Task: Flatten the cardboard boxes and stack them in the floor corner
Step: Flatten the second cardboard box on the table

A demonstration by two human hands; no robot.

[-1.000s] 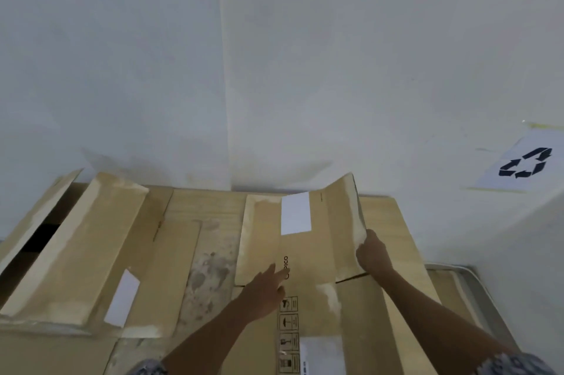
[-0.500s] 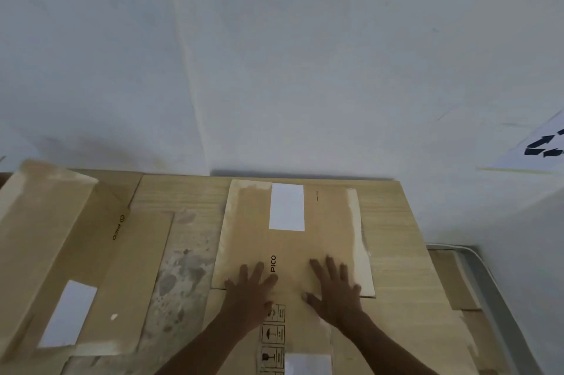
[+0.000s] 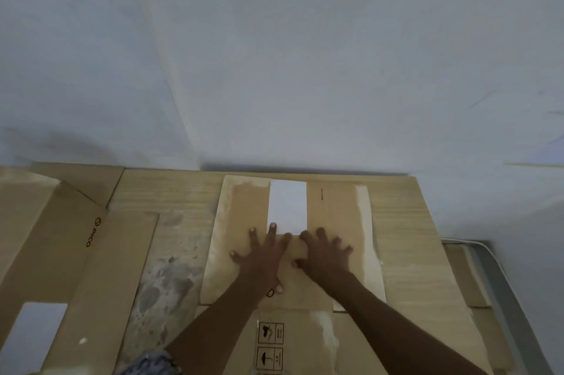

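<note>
A flattened brown cardboard box (image 3: 241,222) with a white label (image 3: 287,203) lies on top of a wider sheet of flattened cardboard (image 3: 406,252) in the wall corner. My left hand (image 3: 262,255) and my right hand (image 3: 325,255) press flat on the box's upper flap, side by side, fingers spread, palms down. The left fingertips touch the lower edge of the label. Handling symbols (image 3: 270,344) are printed on the box panel below my wrists.
To the left a partly open cardboard box (image 3: 45,246) marked PICO stands with raised flaps and a white label (image 3: 30,335). Stained floor (image 3: 164,277) shows between the two. White walls meet in a corner behind. A grey rail (image 3: 500,292) runs along the right wall.
One second ago my right hand held a raised flap; it now lies flat. Both hands have slid forward up the flap toward the label, and the view has moved closer.
</note>
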